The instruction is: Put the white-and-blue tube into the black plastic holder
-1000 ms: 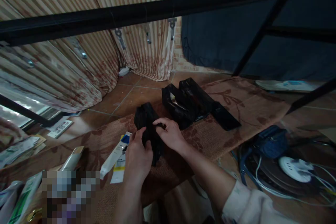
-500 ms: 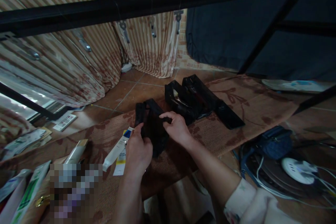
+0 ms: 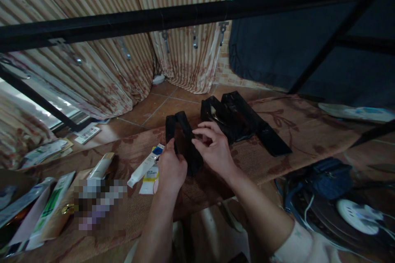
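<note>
The left hand is closed around the near edge of a small black open-topped plastic tray, thumb uppermost, so that the tray is kept steady on the brown patterned woven cloth. The right hand is held against the tray's right side with its fingers loosely curled over the rim; whether anything is pinched there cannot be told, since the fingertips are hidden against the dark plastic. The tray is stood on the cloth between the two hands, tilted slightly away, which appears to be the result of the two-sided grip.

Just to the left of the tray, a white tube with a blue-and-yellow label is laid flat, within easy reach of the left hand. Further left of the tray, a cream-coloured squeeze tube and a white-and-green flat pack are scattered along the cloth's edge. Just behind the tray and to its right, two larger black plastic trays are set side by side, touching each other, apparently put aside together. Well to the right of the tray and below the cloth's edge, a white power strip with cables is seen on the floor. Above everything, a black metal bar is crossed through the view.
</note>
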The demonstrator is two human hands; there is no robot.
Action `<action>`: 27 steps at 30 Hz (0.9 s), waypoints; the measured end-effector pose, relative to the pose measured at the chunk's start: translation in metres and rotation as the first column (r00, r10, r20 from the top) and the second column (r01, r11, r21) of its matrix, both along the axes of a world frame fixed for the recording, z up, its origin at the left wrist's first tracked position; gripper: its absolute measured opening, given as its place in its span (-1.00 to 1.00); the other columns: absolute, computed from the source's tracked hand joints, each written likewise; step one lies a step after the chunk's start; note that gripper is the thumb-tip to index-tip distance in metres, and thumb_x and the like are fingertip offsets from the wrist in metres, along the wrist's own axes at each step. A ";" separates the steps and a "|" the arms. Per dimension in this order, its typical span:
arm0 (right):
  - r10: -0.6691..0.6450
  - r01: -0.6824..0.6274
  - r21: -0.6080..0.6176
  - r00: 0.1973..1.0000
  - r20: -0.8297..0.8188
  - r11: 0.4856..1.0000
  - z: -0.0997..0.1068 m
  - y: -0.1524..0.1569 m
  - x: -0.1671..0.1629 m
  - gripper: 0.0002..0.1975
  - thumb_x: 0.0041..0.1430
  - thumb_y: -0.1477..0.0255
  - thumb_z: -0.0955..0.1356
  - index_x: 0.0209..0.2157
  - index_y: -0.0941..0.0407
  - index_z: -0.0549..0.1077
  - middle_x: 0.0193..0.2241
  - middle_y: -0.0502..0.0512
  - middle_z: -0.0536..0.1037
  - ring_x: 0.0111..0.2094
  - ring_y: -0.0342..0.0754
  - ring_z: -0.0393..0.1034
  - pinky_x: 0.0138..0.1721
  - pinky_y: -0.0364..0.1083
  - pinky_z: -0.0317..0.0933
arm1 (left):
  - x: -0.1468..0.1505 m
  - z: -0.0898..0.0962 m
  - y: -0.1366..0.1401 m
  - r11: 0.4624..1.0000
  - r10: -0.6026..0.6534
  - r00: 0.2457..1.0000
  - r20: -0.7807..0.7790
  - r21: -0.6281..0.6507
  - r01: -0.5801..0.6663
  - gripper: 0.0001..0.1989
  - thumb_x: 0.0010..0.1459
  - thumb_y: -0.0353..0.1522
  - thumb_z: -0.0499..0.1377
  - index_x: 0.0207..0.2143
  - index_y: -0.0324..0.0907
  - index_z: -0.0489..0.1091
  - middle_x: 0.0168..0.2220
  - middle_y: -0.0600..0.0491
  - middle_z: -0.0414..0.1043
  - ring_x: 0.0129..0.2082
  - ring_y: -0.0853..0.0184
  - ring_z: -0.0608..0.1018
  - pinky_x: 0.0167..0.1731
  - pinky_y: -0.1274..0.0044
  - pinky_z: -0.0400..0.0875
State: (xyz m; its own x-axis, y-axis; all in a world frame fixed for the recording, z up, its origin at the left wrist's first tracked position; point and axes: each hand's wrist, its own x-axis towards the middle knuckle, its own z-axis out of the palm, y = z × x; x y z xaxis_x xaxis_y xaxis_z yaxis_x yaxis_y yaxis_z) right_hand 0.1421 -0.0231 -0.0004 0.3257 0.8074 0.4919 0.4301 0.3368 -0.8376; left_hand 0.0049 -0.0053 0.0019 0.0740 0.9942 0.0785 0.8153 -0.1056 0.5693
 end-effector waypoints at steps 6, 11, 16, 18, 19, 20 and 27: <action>0.220 -0.211 0.099 0.972 -0.087 0.973 0.013 -0.034 -0.038 -0.78 0.20 0.53 0.32 -0.15 0.05 0.52 -0.07 0.11 0.48 -0.19 -0.11 0.45 -0.17 -0.11 0.39 | 0.003 -0.001 -0.011 0.993 -0.109 0.966 0.233 0.070 0.095 -0.68 0.15 -0.44 0.08 -0.03 -0.22 0.41 -0.15 -0.15 0.56 -0.11 0.10 0.59 -0.10 0.33 0.46; 0.113 -0.110 -0.122 0.994 0.011 0.986 -0.009 -0.026 -0.045 -0.71 0.26 0.48 0.24 -0.03 0.09 0.46 -0.07 0.18 0.52 -0.03 -0.01 0.43 0.05 0.01 0.32 | 0.003 -0.003 -0.013 0.986 -0.161 0.926 0.341 0.013 0.167 -0.70 0.19 -0.46 0.04 -0.05 -0.26 0.42 -0.15 -0.13 0.57 -0.15 0.19 0.59 -0.12 0.38 0.46; 0.028 0.002 -0.225 0.992 0.126 0.974 -0.029 -0.013 -0.026 -0.71 0.23 0.43 0.26 -0.05 0.12 0.49 -0.08 0.24 0.53 -0.05 0.08 0.46 0.03 0.11 0.34 | 0.001 -0.009 -0.009 0.992 -0.106 0.953 0.285 -0.032 0.119 -0.50 0.11 -0.52 0.06 0.13 -0.31 0.36 0.08 -0.18 0.47 0.10 0.19 0.50 0.15 0.35 0.34; 0.057 -0.007 -0.244 0.979 0.198 0.970 -0.033 -0.013 -0.020 -0.70 0.21 0.41 0.29 -0.05 0.13 0.50 -0.11 0.24 0.53 -0.09 0.10 0.47 -0.01 0.12 0.35 | 0.000 -0.009 -0.009 0.993 -0.111 0.959 0.260 -0.008 0.117 -0.49 0.10 -0.54 0.06 0.13 -0.32 0.38 0.09 -0.18 0.46 0.12 0.21 0.49 0.19 0.37 0.30; 0.070 -0.014 -0.246 0.972 0.223 0.969 -0.034 -0.013 -0.018 -0.70 0.21 0.39 0.30 -0.04 0.14 0.49 -0.11 0.25 0.53 -0.10 0.10 0.48 -0.02 0.12 0.36 | 0.000 -0.009 -0.009 0.993 -0.116 0.962 0.249 0.007 0.118 -0.50 0.10 -0.54 0.06 0.12 -0.31 0.38 0.09 -0.17 0.47 0.11 0.21 0.49 0.19 0.37 0.30; 0.079 -0.018 -0.244 0.968 0.239 0.969 -0.034 -0.013 -0.016 -0.69 0.22 0.37 0.30 -0.03 0.14 0.49 -0.11 0.26 0.53 -0.11 0.10 0.48 -0.03 0.12 0.36 | -0.001 -0.008 -0.010 0.992 -0.122 0.962 0.242 0.022 0.121 -0.51 0.11 -0.54 0.05 0.12 -0.30 0.39 0.08 -0.17 0.47 0.09 0.21 0.50 0.18 0.38 0.31; 0.080 -0.023 -0.247 0.972 0.221 0.969 -0.029 -0.012 -0.019 -0.66 0.26 0.24 0.30 -0.09 0.17 0.51 -0.14 0.26 0.56 -0.19 0.08 0.49 -0.14 0.06 0.36 | -0.005 -0.002 -0.015 0.985 -0.135 0.951 0.277 0.141 0.099 -0.61 0.22 -0.51 0.00 0.06 -0.28 0.44 0.00 -0.14 0.50 -0.04 0.20 0.55 0.07 0.36 0.40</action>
